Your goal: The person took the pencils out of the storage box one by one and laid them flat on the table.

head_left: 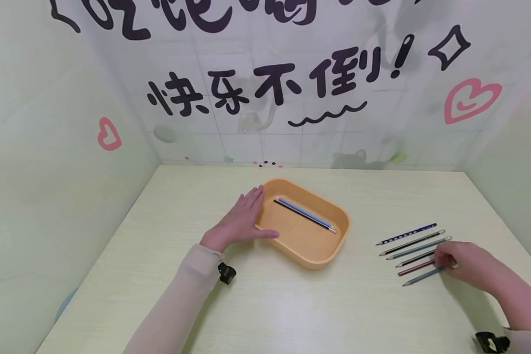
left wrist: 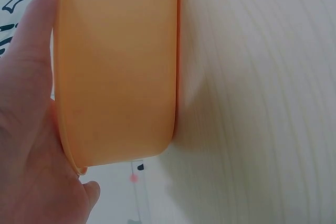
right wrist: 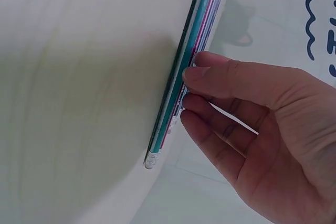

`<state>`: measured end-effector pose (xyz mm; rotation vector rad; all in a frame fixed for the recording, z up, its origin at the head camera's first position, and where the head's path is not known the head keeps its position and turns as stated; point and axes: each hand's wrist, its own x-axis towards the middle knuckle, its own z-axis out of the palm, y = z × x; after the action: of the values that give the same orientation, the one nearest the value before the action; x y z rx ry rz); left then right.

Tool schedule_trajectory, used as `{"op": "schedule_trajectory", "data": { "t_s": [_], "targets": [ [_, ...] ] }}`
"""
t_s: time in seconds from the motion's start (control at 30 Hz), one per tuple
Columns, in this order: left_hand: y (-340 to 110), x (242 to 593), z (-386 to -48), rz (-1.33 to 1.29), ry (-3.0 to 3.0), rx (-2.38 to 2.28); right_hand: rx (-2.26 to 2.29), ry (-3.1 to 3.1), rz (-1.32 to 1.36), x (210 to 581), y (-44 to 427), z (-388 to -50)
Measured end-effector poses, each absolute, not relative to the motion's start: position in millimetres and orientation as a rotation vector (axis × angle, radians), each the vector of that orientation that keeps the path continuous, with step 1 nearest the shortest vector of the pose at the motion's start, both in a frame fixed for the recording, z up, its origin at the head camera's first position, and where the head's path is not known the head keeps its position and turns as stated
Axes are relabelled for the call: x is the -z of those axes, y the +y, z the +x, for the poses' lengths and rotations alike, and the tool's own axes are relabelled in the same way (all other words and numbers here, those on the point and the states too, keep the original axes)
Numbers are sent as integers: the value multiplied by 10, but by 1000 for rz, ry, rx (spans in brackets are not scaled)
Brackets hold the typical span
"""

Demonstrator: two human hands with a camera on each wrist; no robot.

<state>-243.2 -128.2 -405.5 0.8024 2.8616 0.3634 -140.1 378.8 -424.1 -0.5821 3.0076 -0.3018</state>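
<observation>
Hands well apart. Left hand [head_left: 236, 221] spread, fingers straight, on the rim of the orange tray [head_left: 289, 238] mid-counter [head_left: 336, 307]; two pencils [head_left: 304, 215] lie inside it, side by side. Right hand [head_left: 473, 265] bent over the eraser-end side of six pencils [head_left: 418, 249] rowed on the counter, right of the tray; thumb overlaps the teal one [right wrist: 174, 87], can't tell if it's gripped.

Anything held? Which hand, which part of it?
Left hand: no clear grip, spread along the rim of the orange, round-cornered tray. Right hand: at a slim teal pencil, nearer its eraser end; whether it's pinched can't be told.
</observation>
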Motion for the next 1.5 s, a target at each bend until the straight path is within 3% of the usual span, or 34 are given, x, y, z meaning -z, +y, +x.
{"op": "schedule_trajectory", "data": {
  "t_s": [0.6,1.5],
  "targets": [
    [-1295,4064,-2438,816,2852,-390,426,3047,-554,4117,3587,-1361],
    [-1285,4053,-2431,800,2847,-392,579,3154,-857,3829,3003,-1423]
  ]
}}
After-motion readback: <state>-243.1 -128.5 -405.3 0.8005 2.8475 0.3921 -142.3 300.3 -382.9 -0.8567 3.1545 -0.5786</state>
